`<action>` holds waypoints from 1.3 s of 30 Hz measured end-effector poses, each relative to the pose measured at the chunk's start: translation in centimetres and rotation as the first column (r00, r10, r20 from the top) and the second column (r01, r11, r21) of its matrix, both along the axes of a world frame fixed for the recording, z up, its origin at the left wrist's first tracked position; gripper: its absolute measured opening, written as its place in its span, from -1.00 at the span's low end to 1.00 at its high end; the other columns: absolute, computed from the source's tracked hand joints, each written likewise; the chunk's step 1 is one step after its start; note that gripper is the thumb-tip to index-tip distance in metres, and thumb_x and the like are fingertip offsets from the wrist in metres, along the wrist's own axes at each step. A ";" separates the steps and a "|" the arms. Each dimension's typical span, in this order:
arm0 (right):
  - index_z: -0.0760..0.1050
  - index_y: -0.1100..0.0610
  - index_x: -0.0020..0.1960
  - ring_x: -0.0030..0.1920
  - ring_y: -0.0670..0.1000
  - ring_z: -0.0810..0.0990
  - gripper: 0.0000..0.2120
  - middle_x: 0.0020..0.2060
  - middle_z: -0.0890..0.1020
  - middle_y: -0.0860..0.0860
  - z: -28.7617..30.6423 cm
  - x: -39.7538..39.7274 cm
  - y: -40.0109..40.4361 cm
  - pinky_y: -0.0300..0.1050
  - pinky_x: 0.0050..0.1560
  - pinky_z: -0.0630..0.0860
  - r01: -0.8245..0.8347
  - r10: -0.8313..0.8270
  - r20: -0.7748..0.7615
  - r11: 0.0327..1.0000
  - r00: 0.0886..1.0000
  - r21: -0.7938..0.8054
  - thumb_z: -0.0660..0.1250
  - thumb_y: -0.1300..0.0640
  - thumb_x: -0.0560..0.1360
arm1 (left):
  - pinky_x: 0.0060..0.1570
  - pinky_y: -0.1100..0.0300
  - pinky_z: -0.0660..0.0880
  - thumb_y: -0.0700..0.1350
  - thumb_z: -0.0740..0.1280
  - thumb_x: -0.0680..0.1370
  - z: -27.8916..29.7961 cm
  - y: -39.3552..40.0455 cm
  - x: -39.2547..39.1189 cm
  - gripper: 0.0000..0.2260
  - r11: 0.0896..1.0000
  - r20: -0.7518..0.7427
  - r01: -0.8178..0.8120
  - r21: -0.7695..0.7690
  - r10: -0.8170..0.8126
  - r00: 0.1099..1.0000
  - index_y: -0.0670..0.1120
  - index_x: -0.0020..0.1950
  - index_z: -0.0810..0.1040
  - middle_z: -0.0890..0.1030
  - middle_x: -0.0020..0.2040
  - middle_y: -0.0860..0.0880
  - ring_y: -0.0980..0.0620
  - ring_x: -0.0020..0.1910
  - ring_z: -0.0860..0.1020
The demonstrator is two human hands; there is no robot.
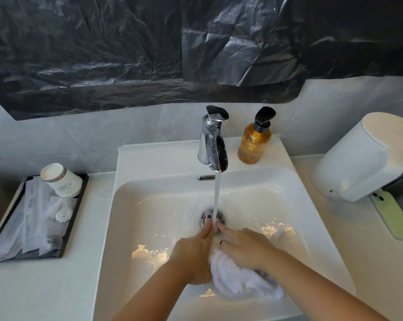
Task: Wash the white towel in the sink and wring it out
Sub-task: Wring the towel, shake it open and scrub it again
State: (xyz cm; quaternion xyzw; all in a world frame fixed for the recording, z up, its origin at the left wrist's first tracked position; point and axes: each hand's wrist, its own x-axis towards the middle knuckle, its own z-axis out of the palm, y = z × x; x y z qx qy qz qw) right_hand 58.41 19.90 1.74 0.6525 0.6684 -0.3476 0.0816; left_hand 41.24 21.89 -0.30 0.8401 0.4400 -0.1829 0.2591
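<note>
Hands, left hand (193, 251) and right hand (244, 247), on white towel (239, 279) under running tap (213, 144)

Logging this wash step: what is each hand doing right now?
Left hand: open, fingers straight, against the white towel.
Right hand: open, fingers straight, pressing the towel down.
</note>
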 end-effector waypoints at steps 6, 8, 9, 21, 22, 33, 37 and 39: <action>0.06 -0.21 0.55 0.17 0.17 0.56 -0.47 0.17 0.60 0.12 -0.9 -0.4 0.6 -0.03 0.04 0.45 -0.035 0.035 0.051 0.999 0.998 0.005 0.01 -0.16 0.60 | 0.19 0.09 0.48 0.03 0.32 0.50 1.3 0.2 0.1 -0.14 0.999 0.076 -0.019 -0.030 0.022 0.997 0.20 0.59 -0.22 -0.20 0.60 0.24 0.03 0.41 0.44; 0.08 -0.21 0.55 0.18 0.18 0.55 -0.48 0.17 0.60 0.12 -0.8 -0.3 0.6 -0.02 0.06 0.46 -0.028 0.028 0.045 1.000 0.999 0.005 0.01 -0.15 0.59 | 0.17 0.09 0.47 0.04 0.31 0.51 1.9 0.2 0.3 -0.15 0.999 0.066 -0.022 -0.039 0.025 0.998 0.18 0.60 -0.21 -0.20 0.60 0.22 0.04 0.43 0.41; 0.08 -0.21 0.55 0.17 0.18 0.55 -0.48 0.15 0.60 0.12 -0.8 -0.3 0.5 -0.02 0.05 0.46 -0.021 0.020 0.041 1.000 0.999 0.008 0.01 -0.15 0.59 | 0.14 0.11 0.46 0.05 0.31 0.51 2.0 0.1 0.3 -0.15 0.999 0.061 -0.023 -0.031 0.024 0.998 0.17 0.60 -0.21 -0.21 0.60 0.21 0.02 0.39 0.45; -0.04 -0.23 0.57 0.17 0.17 0.54 -0.47 0.20 0.57 0.14 -0.6 -0.7 -0.4 -0.01 0.11 0.46 0.049 -0.049 0.001 0.998 0.999 -0.041 -0.02 -0.13 0.62 | 0.07 0.11 0.44 0.10 0.32 0.51 1.4 0.1 0.4 -0.16 0.999 -0.005 -0.015 -0.047 0.015 1.000 0.21 0.60 -0.19 -0.25 0.60 0.20 0.00 0.36 0.47; -0.04 -0.23 0.57 0.18 0.17 0.53 -0.47 0.21 0.57 0.15 -0.7 -0.7 -0.2 -0.01 0.10 0.45 0.041 -0.041 0.004 0.998 0.999 -0.052 -0.02 -0.12 0.62 | 0.07 0.10 0.45 0.08 0.34 0.50 1.4 0.2 0.5 -0.14 0.999 -0.024 -0.017 -0.050 0.016 1.000 0.19 0.60 -0.19 -0.25 0.60 0.20 0.00 0.35 0.47; -0.19 -0.08 0.60 0.12 0.17 0.57 -0.37 0.15 0.58 0.17 -1.3 -1.6 -0.5 -0.03 0.02 0.43 -0.023 0.026 0.058 0.998 0.998 -0.050 0.01 -0.11 0.62 | -0.06 0.10 0.42 0.07 0.35 0.49 0.8 -0.6 0.9 -0.05 0.999 -0.107 0.034 0.002 -0.034 0.994 0.06 0.60 -0.30 -0.35 0.59 0.11 -0.10 0.24 0.55; -0.12 -0.16 0.58 0.12 0.17 0.57 -0.37 0.14 0.60 0.14 -0.6 -1.4 -0.7 -0.05 -0.02 0.42 0.010 -0.011 0.048 1.000 0.999 0.016 0.07 -0.12 0.59 | -0.07 0.06 0.50 0.06 0.34 0.48 0.7 -0.8 0.9 -0.04 0.999 -0.138 0.030 0.036 -0.025 0.990 0.00 0.60 -0.33 -0.40 0.57 0.05 -0.13 0.12 0.59; -0.10 -0.20 0.57 0.13 0.17 0.56 -0.35 0.16 0.59 0.12 -0.5 -1.2 -0.3 -0.03 0.03 0.46 0.024 -0.025 0.056 0.999 0.998 0.031 0.10 -0.13 0.56 | 0.01 0.02 0.55 0.07 0.33 0.50 0.6 -0.6 0.7 -0.04 0.999 -0.147 0.026 0.042 -0.019 0.989 -0.03 0.58 -0.36 -0.44 0.55 0.02 -0.13 0.08 0.60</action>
